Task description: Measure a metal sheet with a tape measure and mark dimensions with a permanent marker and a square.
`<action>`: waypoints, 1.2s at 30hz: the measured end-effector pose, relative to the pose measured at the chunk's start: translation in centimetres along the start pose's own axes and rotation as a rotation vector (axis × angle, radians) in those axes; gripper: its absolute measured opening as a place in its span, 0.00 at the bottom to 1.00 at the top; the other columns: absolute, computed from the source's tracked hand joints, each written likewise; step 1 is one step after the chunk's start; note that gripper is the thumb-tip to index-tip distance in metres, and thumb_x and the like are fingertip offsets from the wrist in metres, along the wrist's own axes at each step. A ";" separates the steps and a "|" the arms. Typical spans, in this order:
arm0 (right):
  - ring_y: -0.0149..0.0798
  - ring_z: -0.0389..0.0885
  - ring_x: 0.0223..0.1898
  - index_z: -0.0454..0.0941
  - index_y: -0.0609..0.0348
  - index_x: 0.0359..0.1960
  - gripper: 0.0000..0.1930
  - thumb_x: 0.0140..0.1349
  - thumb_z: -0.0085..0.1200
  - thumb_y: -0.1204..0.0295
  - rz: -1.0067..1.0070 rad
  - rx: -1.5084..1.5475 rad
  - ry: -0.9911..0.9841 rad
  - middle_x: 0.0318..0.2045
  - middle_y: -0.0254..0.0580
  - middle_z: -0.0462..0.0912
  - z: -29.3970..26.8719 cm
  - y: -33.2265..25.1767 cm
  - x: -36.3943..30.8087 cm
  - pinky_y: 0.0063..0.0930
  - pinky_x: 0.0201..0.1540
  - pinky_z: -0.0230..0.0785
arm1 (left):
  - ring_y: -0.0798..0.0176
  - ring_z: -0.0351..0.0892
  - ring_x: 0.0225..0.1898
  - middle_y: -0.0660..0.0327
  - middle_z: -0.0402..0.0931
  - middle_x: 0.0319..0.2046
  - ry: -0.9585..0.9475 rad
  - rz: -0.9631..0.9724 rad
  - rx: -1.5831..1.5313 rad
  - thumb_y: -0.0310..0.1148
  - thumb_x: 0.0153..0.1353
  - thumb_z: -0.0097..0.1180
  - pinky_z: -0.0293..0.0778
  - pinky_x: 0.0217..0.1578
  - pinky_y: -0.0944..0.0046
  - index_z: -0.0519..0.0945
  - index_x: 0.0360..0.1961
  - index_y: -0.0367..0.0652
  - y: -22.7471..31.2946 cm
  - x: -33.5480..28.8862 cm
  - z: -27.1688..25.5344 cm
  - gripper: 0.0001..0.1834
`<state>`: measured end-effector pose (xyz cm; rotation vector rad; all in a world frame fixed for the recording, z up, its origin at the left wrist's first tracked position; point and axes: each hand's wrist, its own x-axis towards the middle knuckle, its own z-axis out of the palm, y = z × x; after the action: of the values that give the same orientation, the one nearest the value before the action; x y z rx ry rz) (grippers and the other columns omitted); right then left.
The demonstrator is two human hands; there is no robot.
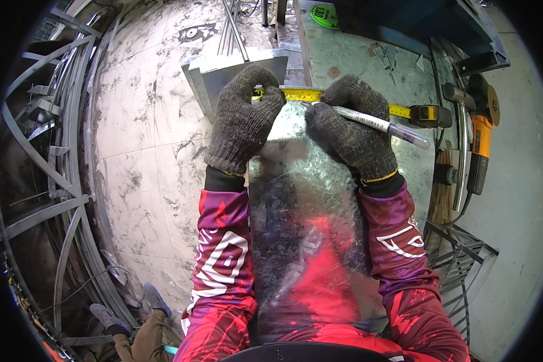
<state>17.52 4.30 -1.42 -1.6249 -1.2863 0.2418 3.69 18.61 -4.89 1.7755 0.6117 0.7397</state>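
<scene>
A shiny grey metal sheet [283,199] lies below my arms, reflecting my red sleeves. Across it stretches the yellow blade of a tape measure [301,95], its black and yellow case [431,116] resting to the right. My left hand [245,117], in a dark knitted glove, pinches the blade's left end by the sheet's left edge. In my gloved right hand [359,130] is a clear-barrelled marker pen [368,122] with a grey end pointing right. Its tip is hidden by my fingers, close to the blade's lower edge.
An orange and black angle grinder [481,136] lies on the right, beside a brush [441,187]. A metal rack [461,265] stands below it. Long metal strips and frames [72,157] fill the left. At lower left are another person's feet [111,317] on the floor.
</scene>
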 end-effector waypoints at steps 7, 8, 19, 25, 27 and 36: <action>0.45 0.80 0.25 0.75 0.60 0.28 0.08 0.53 0.64 0.75 -0.031 0.082 -0.002 0.24 0.45 0.78 0.4 -0.1 0.2 0.35 0.29 0.72 | 0.68 0.78 0.38 0.59 0.78 0.35 -0.052 -0.028 0.015 0.25 0.63 0.57 0.77 0.43 0.65 0.78 0.38 0.34 0.2 -0.1 -0.5 0.06; 0.45 0.80 0.25 0.75 0.60 0.28 0.08 0.53 0.64 0.75 -0.032 0.086 0.000 0.24 0.45 0.78 0.5 -0.3 0.3 0.35 0.29 0.72 | 0.68 0.78 0.38 0.59 0.78 0.35 -0.052 -0.028 0.019 0.25 0.63 0.57 0.77 0.43 0.65 0.78 0.38 0.34 0.2 -0.1 -0.6 0.06; 0.50 0.81 0.26 0.76 0.62 0.28 0.07 0.53 0.62 0.75 -0.027 0.042 -0.027 0.24 0.47 0.78 0.6 -0.5 0.3 0.37 0.30 0.72 | 0.62 0.81 0.36 0.56 0.79 0.31 -0.012 0.007 0.014 0.26 0.60 0.57 0.76 0.42 0.60 0.78 0.35 0.38 -0.1 0.0 -0.3 0.03; 0.49 0.81 0.25 0.75 0.62 0.28 0.08 0.53 0.63 0.74 0.003 0.043 -0.023 0.24 0.48 0.78 0.6 -0.5 0.3 0.37 0.30 0.73 | 0.62 0.81 0.35 0.56 0.79 0.31 -0.008 0.024 0.011 0.26 0.60 0.57 0.76 0.43 0.60 0.78 0.35 0.38 0.1 -0.1 -0.3 0.03; 0.49 0.81 0.25 0.75 0.61 0.28 0.08 0.53 0.63 0.74 0.002 0.048 -0.031 0.23 0.48 0.78 0.6 -0.3 0.2 0.37 0.29 0.73 | 0.65 0.80 0.37 0.57 0.79 0.33 -0.031 0.006 0.017 0.26 0.62 0.57 0.76 0.43 0.62 0.78 0.36 0.36 0.1 -0.1 -0.4 0.04; 0.46 0.80 0.23 0.76 0.61 0.28 0.08 0.52 0.64 0.74 0.018 0.092 -0.016 0.22 0.46 0.78 0.6 -0.3 0.2 0.35 0.28 0.73 | 0.67 0.79 0.38 0.58 0.79 0.35 -0.056 0.006 0.041 0.25 0.63 0.56 0.77 0.44 0.64 0.78 0.38 0.34 0.3 -0.1 -0.6 0.05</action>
<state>16.99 4.77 -1.45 -1.5592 -1.2555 0.3212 3.18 18.86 -4.49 1.8304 0.5884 0.6832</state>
